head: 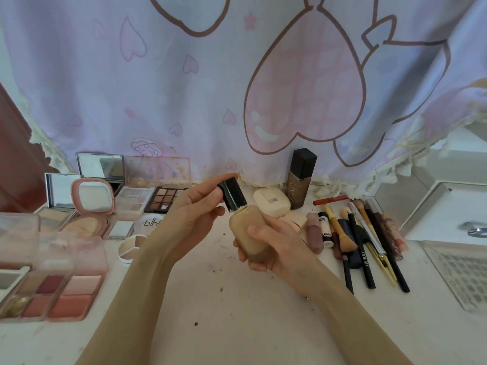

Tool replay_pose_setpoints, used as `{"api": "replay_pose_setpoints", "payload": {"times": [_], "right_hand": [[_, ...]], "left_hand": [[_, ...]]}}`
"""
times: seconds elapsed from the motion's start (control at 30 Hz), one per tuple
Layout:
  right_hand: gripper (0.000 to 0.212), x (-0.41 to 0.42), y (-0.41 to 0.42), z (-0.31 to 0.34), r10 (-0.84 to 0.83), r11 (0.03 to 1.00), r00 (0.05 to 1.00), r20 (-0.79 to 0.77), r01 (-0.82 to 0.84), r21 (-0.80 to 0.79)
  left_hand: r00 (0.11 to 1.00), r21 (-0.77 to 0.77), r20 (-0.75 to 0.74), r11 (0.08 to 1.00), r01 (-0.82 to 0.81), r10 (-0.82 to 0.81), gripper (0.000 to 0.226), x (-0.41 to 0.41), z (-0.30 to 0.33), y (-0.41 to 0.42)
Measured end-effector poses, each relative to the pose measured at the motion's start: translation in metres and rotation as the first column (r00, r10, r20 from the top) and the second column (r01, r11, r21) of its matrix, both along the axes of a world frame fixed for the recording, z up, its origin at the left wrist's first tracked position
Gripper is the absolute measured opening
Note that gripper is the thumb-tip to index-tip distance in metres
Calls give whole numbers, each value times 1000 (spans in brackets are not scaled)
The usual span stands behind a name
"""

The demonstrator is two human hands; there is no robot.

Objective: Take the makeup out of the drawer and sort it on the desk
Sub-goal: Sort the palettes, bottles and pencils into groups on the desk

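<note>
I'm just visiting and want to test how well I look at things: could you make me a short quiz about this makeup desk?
1. True or false: the right hand holds the beige foundation bottle by its body.
2. What does the left hand grip? A) a brush B) the bottle's black cap C) a mirror
3. Fill in: the tall dark bottle stands upright at the back of the desk, in front of the ____.

Key: 1 true; 2 B; 3 curtain.
</note>
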State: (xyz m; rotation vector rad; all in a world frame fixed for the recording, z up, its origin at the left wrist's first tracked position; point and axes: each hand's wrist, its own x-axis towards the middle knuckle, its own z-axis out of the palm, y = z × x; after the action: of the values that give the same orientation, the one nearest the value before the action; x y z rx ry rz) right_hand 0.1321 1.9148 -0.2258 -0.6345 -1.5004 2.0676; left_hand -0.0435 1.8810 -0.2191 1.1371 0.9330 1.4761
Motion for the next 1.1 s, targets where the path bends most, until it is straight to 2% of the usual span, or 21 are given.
{"api": "replay_pose_setpoints", "payload": {"times": [0.13, 0.23, 0.3, 0.4, 0.47, 0.63, 0.87, 1.0, 1.1], "right_hand": [[29, 1, -1, 1, -18, 998, 999, 32, 16, 62], [29, 1, -3, 1, 12, 999, 1000, 9, -12, 32], [30, 0, -4, 1, 13, 999, 1000, -1, -13, 48], [17, -3, -6, -1, -51, 971, 996, 79, 31, 235], [19, -5, -7, -3, -88, 949, 991, 102, 52, 310], [27, -5, -4, -9, -152, 932, 985, 84, 114, 345], [24, -10, -6, -11, -183, 904, 981, 70, 140, 404], [30, -11, -6, -12, -233, 890, 971, 58, 189, 415], [30, -10, -6, -14, -253, 885, 966, 57, 207, 416]], "left_hand": [[1000, 4, 21, 1000, 23, -23, 65, 2, 0, 0], [995, 35, 63, 997, 74, -76, 62, 2, 1, -1], [996, 44, 71, 998, 43, -47, 65, 3, 4, -2], [997, 55, 31, 996, -66, 64, 58, 8, 4, 0], [995, 81, 5, 991, -103, 103, 56, 10, 4, 0], [987, 119, -155, 992, 51, -32, 53, -2, 9, -8], [992, 98, -102, 993, -58, 68, 59, 2, 10, -6], [989, 123, -53, 984, -131, 138, 52, 9, 10, -4], [992, 121, -101, 991, -58, 71, 59, 6, 12, -6]]}}
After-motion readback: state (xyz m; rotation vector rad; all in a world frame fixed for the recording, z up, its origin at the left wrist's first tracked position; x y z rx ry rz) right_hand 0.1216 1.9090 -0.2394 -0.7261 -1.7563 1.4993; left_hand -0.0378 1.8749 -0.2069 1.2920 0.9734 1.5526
